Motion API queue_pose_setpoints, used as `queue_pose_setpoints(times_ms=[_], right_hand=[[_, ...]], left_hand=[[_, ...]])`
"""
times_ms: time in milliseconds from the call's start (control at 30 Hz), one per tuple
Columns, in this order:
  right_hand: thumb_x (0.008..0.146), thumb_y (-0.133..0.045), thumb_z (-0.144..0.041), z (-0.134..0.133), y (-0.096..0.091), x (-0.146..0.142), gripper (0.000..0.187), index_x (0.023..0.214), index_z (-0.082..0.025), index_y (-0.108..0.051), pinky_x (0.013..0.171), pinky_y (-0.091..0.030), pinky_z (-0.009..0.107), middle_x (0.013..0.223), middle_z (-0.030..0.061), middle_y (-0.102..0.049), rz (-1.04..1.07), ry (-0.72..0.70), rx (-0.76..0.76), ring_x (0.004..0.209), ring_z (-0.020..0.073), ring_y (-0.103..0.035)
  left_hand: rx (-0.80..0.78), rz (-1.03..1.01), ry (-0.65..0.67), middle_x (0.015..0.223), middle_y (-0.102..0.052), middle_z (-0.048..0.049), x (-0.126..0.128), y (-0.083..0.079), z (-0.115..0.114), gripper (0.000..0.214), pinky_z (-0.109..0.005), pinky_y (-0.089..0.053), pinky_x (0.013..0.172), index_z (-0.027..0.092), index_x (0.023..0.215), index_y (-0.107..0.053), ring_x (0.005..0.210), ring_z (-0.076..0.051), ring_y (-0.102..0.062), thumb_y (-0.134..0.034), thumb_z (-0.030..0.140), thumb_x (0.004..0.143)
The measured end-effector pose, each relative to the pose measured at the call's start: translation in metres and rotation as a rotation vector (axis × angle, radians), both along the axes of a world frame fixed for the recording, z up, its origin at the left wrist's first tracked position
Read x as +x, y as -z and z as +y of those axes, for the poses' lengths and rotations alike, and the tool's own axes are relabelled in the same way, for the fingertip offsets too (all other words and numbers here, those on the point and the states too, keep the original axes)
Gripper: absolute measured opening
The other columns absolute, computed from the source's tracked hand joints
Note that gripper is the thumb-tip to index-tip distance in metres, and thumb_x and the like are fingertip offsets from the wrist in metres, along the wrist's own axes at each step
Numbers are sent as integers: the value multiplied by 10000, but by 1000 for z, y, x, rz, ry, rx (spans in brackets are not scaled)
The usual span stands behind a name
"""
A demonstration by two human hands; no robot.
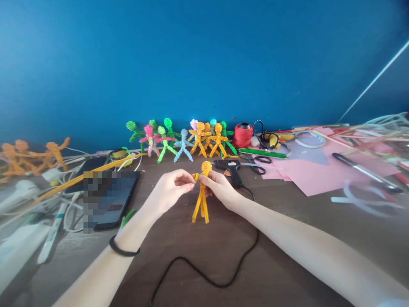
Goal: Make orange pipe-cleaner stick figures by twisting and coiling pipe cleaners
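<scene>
Two hands meet over the worktop (287, 238): the left hand (169, 189) pinches a short arm of the orange pipe-cleaner figure (202, 194), the right hand (219, 185) grips its neck. Held upright between them, its long axis runs vertically, legs dangling. Right fingertips are hidden behind the figure.

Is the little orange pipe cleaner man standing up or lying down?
Upright. The orange pipe cleaner figure is held head-up above the table by the left hand and right hand, legs hanging down.
</scene>
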State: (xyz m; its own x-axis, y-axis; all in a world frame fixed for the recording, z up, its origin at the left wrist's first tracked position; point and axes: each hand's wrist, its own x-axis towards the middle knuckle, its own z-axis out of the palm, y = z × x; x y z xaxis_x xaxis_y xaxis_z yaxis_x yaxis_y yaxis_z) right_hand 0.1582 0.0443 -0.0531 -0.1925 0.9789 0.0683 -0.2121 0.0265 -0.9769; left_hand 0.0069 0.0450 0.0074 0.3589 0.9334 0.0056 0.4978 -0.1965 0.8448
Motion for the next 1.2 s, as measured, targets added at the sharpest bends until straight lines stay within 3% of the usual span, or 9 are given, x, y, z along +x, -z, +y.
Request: queue_pose_setpoints(times_ms=[267, 500, 667, 833, 1200], right_hand=[[701, -573, -415, 0, 1, 2, 281, 699, -151, -474, 418, -340, 192, 542, -59, -479, 21, -56, -26, 427, 47, -434], [712, -571, -394, 0, 1, 5, 257, 713, -154, -480, 427, -351, 191, 557, -57, -479, 24, -124, -28, 435, 48, -440], [724, -556, -379, 0, 0, 5, 241, 710, -152, -477, 420, -354, 184, 570, -51, -476, -13, -142, -11, 440, 48, -439], [733, -551, -403, -3, 0, 4, 264, 726, -148, -482, 430, -379, 191, 590, -44, -461, -126, -203, 58, 456, 55, -435], [780, -487, -322, -7, 3, 2, 190, 829, -142, -525, 466, -400, 203, 644, -14, -504, -361, -176, 134, 518, 85, -483]], left_hand=[[-78, -33, -59, 631, -603, 16, -6, 10, 11, 132, -262, -461, 601, 169, 711, -516, 616, -139, -591, -608, 230, 639], [36, 205, 78, 678, -647, 1, -12, 12, 14, 186, -268, -445, 656, 178, 730, -633, 650, -161, -585, -506, 314, 725], [-97, 115, 74, 603, -640, -3, -11, 10, 15, 149, -245, -467, 594, 167, 664, -618, 584, -142, -597, -527, 275, 710], [-150, 24, 8, 687, -686, -25, -13, 13, 17, 141, -267, -497, 627, 161, 758, -658, 641, -162, -631, -568, 218, 666], [-2, 50, 3, 801, -691, -14, -10, 7, 13, 185, -281, -505, 710, 186, 825, -633, 777, -181, -645, -518, 184, 680]])
